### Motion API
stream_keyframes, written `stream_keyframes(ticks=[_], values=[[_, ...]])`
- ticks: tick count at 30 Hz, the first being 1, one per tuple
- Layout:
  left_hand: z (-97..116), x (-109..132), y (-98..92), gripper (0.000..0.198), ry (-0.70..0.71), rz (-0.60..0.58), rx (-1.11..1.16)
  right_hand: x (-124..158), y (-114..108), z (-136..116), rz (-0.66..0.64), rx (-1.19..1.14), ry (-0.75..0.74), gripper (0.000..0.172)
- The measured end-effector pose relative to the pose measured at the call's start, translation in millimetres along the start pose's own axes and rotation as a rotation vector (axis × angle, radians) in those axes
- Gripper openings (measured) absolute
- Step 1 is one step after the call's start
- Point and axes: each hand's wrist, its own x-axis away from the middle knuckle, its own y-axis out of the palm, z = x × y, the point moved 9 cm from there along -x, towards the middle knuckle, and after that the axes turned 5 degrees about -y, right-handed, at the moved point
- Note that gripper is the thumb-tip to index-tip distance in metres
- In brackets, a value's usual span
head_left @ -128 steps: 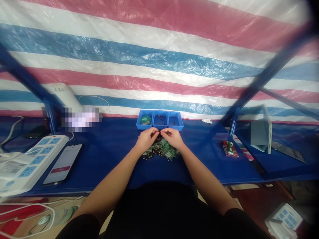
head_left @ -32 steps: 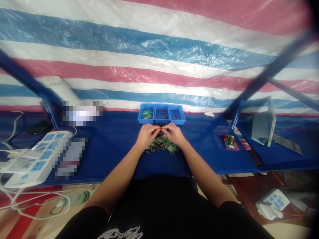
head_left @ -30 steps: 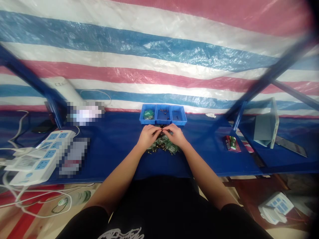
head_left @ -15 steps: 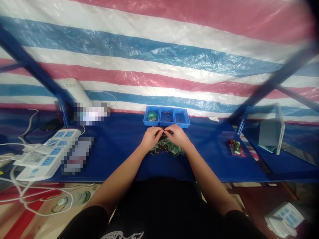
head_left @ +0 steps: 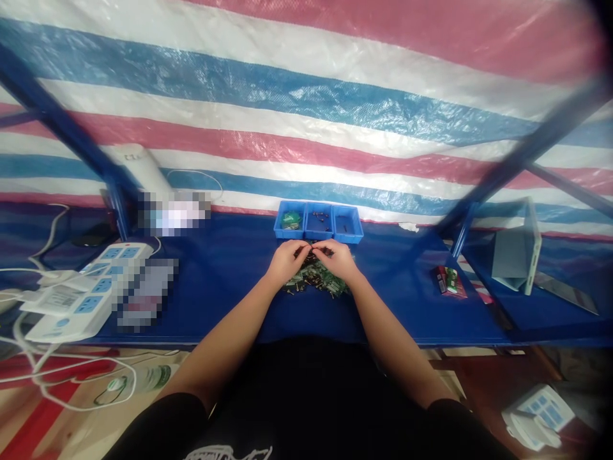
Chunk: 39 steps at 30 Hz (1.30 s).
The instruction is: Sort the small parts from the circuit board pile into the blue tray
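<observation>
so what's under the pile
The table shows beside the pile; anything beneath its green and dark parts is covered. The left hand and right hand hide some of the pile.

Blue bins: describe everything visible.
Three open-topped blue bins, plastic-looking, stand upright side by side on the blue table, before the striped sheet. Left holds green pieces; middle, several small dark parts; right, a dark piece. The left hand and right hand are at their near side; contact isn't clear.

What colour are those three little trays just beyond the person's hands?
All three trays are blue; the head view, the only one, shows it best.
</observation>
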Motion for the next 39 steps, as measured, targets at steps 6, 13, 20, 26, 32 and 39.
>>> stream_keyframes(ticks=[6,13,20,26,32,39], values=[[1,1,2.7,0.027,0.000,-0.004,0.023,1,-3,5,0.001,0.001,0.003,0.020],[-4,1,2.7,0.028,-0.038,0.010,0.065,2,-3,6,0.057,0.025,0.017,0.019],[-2,1,1.4,0.027,-0.049,0.011,0.045,3,-3,3,0.065,0.029,0.007,0.020],[-7,1,3.2,0.026,-0.084,-0.013,0.082,4,-1,7,0.079,-0.001,0.034,0.023],[-7,1,3.8,0.027,-0.089,-0.028,0.061,3,1,10,0.061,-0.010,0.051,0.024],[-2,1,3.3,0.027,-0.041,-0.009,0.006,4,-4,10,0.078,0.042,0.048,0.022]])
